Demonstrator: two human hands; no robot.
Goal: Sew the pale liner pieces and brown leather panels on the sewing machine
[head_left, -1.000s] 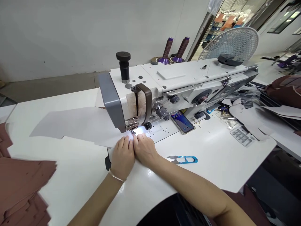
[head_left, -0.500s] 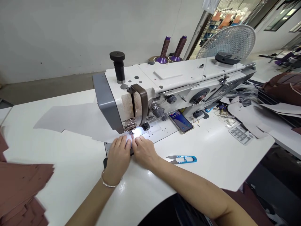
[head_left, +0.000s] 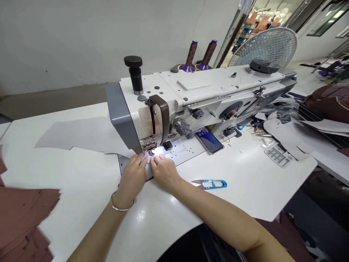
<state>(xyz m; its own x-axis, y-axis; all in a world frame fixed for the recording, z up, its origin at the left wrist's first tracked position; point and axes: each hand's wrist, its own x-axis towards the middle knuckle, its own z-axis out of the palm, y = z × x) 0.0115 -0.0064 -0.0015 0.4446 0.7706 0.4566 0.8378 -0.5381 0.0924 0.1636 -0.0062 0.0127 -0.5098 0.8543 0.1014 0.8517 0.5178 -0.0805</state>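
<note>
A pale grey fabric piece (head_left: 79, 133) runs from the left of the table, behind the sewing machine's head, to the lit needle area (head_left: 151, 153). My left hand (head_left: 133, 178), with a bangle at the wrist, closes its fingers on the near end of this piece, just left of the presser foot. Close beside it, my right hand (head_left: 165, 173) has its fingers bent together at the front of the presser foot. What lies under those fingertips is hidden. The white sewing machine (head_left: 196, 87) stands directly beyond both hands.
Blue-handled thread snips (head_left: 211, 184) lie right of my right wrist. A phone (head_left: 209, 140) rests against the machine bed. Stacked brown pieces (head_left: 24, 218) occupy the left side. Two thread cones (head_left: 190, 56) and a fan (head_left: 264, 47) stand behind; pale scraps (head_left: 286, 134) lie at right.
My left hand has shifted slightly left and a small gap has opened between the hands. The fabric piece's near edge shows a little more around the presser foot. The view has moved slightly.
</note>
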